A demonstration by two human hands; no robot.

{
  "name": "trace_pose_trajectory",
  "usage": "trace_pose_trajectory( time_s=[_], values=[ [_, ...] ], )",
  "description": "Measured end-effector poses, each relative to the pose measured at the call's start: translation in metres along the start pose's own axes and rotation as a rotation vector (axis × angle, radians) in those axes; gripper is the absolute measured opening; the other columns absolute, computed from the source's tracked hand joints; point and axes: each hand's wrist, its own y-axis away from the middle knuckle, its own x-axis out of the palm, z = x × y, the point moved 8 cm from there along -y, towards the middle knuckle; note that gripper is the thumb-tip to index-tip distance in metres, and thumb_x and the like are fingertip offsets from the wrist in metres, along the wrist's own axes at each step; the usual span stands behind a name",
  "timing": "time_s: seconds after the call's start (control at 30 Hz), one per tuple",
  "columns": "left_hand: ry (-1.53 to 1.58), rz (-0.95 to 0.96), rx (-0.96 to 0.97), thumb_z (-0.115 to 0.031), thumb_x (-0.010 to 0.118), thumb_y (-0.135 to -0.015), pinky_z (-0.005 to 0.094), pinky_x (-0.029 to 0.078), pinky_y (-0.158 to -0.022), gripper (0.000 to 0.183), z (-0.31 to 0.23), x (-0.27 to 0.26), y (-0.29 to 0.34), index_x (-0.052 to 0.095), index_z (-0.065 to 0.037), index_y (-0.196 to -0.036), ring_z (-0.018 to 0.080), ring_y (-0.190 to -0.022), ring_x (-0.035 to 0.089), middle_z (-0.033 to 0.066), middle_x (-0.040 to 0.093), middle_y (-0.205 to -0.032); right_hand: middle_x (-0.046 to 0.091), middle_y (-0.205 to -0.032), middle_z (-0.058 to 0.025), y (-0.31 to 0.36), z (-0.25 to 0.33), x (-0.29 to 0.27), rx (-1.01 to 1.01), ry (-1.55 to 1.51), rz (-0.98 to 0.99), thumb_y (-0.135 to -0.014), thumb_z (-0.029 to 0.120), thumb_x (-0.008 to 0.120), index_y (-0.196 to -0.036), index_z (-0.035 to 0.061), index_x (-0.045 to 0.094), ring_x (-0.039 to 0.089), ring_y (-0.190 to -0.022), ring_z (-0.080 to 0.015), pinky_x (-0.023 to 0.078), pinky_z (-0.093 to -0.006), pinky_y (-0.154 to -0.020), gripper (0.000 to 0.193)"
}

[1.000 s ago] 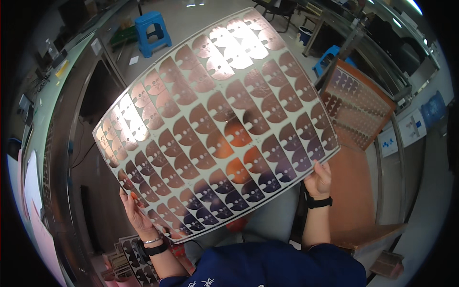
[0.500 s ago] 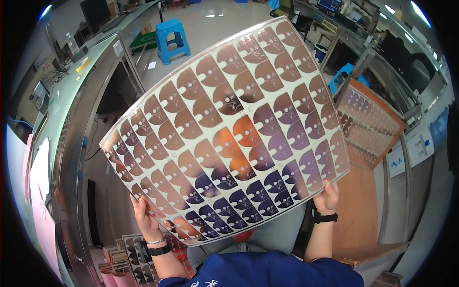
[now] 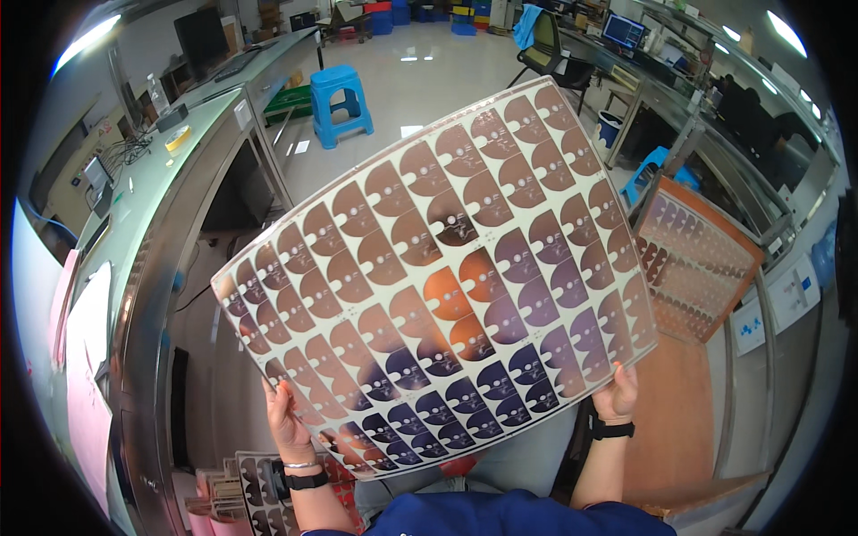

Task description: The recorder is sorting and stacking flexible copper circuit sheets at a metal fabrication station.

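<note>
The sheet point(image 3: 500, 241) with shiny half-round shapes is up in the air between both hands, so its handling looks unfinished. The left hand point(image 3: 288, 422) and right hand point(image 3: 617, 395) each pinch a lower corner, fingers closed. Below the left hand stand other patterned sheets point(image 3: 255, 475); beyond the right leans an orange-edged panel point(image 3: 702, 261). Whether those are finished, I cannot tell.

A glossy, copper-patterned sheet point(image 3: 438, 279) is held aslant.
</note>
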Motion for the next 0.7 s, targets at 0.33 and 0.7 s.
trace_pose_trajectory(
  time_s=[0.33, 0.7],
  values=[
    [0.270, 0.068, -0.182, -0.013, 0.041, -0.097, 0.0328, 0.047, -0.094, 0.039, 0.064, 0.079, -0.010, 0.033, -0.008, -0.135, 0.0131, -0.105, 0.057, 0.0057, 0.054, -0.122, 0.038, -0.138, -0.0090, 0.009, -0.059, 0.091, 0.227, -0.231, 0.262, -0.085, 0.029, 0.059, -0.141, 0.0110, 0.023, 0.040, -0.125, -0.0263, 0.038, -0.0466, -0.100, 0.069],
    [-0.189, 0.547, -0.442, -0.019, 0.054, -0.092, 0.0398, 0.052, -0.084, 0.049, 0.113, 0.199, 0.034, 0.033, -0.002, -0.133, 0.0272, -0.102, 0.059, 0.0156, 0.055, -0.118, 0.052, -0.119, -0.0117, 0.025, 0.109, -0.024, -0.392, 0.153, -0.381, -0.084, 0.010, 0.048, -0.131, -0.0009, 0.037, 0.054, -0.105, -0.0208, 0.044, -0.0332, -0.091, 0.049]
  ],
)
